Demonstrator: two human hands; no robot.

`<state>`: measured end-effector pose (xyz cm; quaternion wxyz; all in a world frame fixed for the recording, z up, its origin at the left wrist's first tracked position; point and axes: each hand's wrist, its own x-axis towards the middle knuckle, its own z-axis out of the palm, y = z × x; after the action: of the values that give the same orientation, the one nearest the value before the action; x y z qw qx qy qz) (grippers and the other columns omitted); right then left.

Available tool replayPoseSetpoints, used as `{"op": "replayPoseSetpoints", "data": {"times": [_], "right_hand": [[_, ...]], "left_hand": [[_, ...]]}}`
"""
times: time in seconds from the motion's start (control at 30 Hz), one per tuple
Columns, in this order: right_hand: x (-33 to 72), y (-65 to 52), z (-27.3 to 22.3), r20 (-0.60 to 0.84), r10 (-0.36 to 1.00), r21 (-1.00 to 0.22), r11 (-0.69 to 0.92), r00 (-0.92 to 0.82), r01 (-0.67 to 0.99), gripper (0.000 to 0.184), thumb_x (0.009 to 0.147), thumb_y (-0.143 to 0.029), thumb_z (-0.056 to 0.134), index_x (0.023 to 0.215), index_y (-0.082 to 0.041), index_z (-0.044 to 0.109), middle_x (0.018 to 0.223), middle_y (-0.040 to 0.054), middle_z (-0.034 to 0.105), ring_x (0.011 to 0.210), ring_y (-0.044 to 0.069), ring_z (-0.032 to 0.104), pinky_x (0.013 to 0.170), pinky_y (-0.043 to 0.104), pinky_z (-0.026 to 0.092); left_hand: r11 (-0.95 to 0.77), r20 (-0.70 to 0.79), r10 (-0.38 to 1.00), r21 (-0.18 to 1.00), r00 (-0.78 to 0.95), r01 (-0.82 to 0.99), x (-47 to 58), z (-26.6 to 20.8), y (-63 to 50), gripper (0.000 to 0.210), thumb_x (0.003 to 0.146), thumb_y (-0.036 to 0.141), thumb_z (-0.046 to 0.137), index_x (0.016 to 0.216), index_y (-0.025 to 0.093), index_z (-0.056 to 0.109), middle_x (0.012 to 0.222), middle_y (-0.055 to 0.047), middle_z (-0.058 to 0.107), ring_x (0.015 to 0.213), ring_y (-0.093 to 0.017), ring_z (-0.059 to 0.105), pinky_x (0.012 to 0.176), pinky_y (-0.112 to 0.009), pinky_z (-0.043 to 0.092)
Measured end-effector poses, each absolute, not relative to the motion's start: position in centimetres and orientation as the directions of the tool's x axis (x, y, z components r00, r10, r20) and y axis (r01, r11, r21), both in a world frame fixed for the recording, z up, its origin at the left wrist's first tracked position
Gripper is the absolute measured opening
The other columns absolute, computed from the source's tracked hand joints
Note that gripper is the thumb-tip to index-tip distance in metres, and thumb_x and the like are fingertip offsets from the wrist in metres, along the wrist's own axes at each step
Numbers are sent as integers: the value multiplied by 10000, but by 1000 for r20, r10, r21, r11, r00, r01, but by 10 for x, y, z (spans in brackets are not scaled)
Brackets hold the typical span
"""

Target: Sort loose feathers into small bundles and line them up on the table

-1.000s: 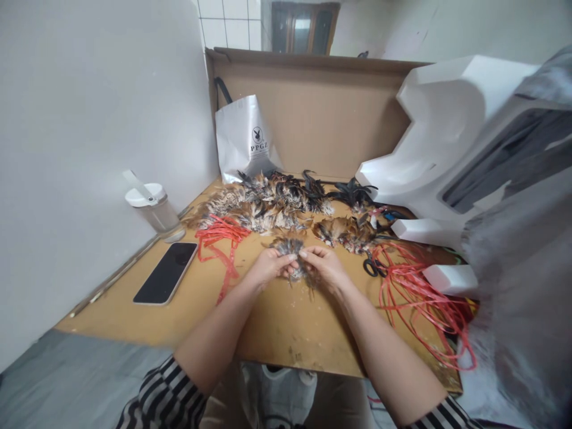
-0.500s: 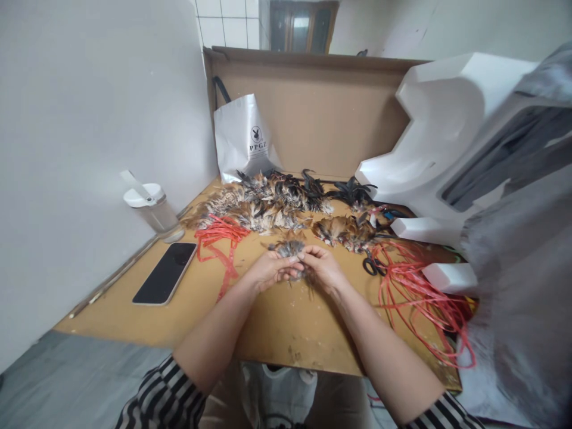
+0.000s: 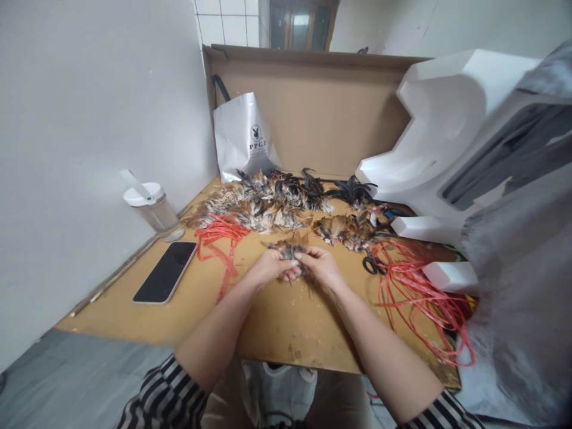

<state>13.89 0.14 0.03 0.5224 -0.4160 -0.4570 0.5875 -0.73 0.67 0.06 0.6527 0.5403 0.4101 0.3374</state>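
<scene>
Between my hands is a small bunch of brown and grey feathers, held just above the table's middle. My left hand has its fingers curled round the lower left of the bunch. From the other side my right hand pinches it with thumb and forefinger. The quill ends are mostly hidden by my fingers. Beyond them lies a long heap of brown, black and white feathers, with a smaller brown feather pile to its right.
Red plastic strips lie left of my hands, and a larger red tangle at right beside black scissors. A phone and a lidded cup are at left. A silver bag and white foam stand behind.
My fingers have shifted slightly on the feather bunch, with the left fingers curling in a little more. The other things on the table have not moved.
</scene>
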Motion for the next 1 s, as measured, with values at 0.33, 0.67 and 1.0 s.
{"op": "replayPoseSetpoints", "data": {"times": [0.33,0.67,1.0], "right_hand": [[139,5,-3,36,994,-982,17,-99,-186,232,574,-342,678,709,-164,617,623,-5,599,525,93,486,546,237,374],[148,-1,0,389,886,-697,462,-252,549,124,714,-243,531,748,-206,644,720,28,569,670,139,498,639,261,363],[132,-8,-6,312,908,-477,403,-278,781,118,693,-298,549,657,-194,590,683,30,544,630,136,475,586,238,317]], "left_hand": [[172,-132,933,980,336,-95,-20,10,12,287,634,369,642,651,83,641,494,-36,577,418,-54,488,431,-159,357],[159,-133,986,925,97,-344,-29,8,24,257,577,304,697,666,73,628,629,-59,626,464,-34,487,429,-139,359],[155,-109,984,916,143,-370,-28,7,23,266,579,299,700,703,69,647,670,-72,637,499,-42,506,418,-127,356]]}}
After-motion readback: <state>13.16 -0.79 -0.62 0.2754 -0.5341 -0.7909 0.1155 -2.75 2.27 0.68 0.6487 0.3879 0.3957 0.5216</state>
